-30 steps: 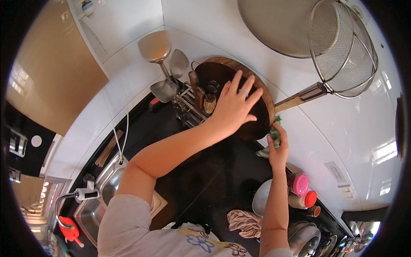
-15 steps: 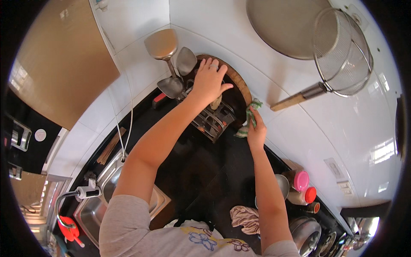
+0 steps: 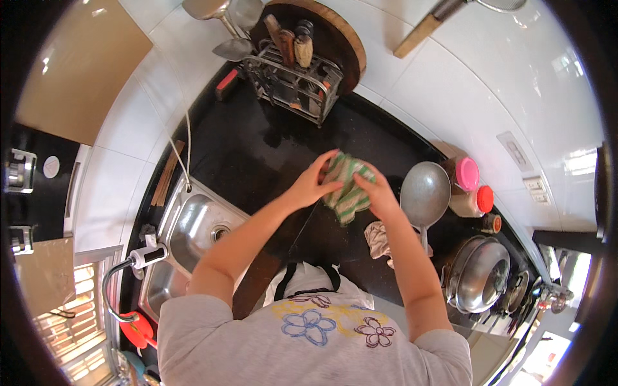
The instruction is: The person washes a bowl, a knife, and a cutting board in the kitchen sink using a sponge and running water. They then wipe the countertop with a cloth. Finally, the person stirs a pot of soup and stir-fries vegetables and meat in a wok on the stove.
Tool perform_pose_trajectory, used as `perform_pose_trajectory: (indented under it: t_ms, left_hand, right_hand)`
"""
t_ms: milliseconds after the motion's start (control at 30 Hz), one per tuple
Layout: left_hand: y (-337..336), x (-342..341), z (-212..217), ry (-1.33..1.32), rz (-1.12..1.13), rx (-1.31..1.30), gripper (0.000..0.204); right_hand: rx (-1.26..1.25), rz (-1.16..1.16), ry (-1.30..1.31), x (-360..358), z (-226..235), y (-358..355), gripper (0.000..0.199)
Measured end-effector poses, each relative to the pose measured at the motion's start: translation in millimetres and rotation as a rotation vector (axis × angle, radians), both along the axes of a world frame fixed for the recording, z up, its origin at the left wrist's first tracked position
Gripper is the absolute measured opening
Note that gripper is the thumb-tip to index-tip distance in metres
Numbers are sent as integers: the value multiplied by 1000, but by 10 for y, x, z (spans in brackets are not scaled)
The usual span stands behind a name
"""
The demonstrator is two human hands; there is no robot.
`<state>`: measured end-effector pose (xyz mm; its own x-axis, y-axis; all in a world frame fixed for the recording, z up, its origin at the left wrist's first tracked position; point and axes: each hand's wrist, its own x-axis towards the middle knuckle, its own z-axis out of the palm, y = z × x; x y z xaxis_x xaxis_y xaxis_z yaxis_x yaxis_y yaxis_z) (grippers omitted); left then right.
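Both left hand [image 3: 315, 184] and right hand [image 3: 378, 192] grip a bunched green-striped cloth [image 3: 348, 201] over the black counter [image 3: 257, 138], left of metal ladle [image 3: 425, 193]; even finger pressure, dangling corner tucked in, probably handles neatest.

A pale grey shirt [image 3: 257, 363] here, short sleeves [image 3: 193, 321] stopping above the elbows, and look at that front: a big blue flower [image 3: 309, 327], outlined petals, a maroon flower [image 3: 375, 332] alongside, yellow scrawl [image 3: 283, 312] running behind! Below, white cloth [image 3: 353, 294], black band [image 3: 333, 278] across it!
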<state>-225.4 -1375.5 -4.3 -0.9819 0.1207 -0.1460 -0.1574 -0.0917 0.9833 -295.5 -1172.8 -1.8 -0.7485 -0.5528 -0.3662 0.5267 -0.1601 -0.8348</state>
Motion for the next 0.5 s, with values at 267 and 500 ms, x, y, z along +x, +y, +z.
perform_pose_trajectory:
  t_ms: [267, 500]
  left_hand:
    - [545, 1109, -1197, 19, -16, -1451, 78]
    - [1284, 1330, -1470, 57, -77, -1429, 85]
  right_hand:
    - [1027, 501, 1245, 1292, -1001, 520, 58]
    - [1094, 638, 1180, 2048, -1319, 1107, 61]
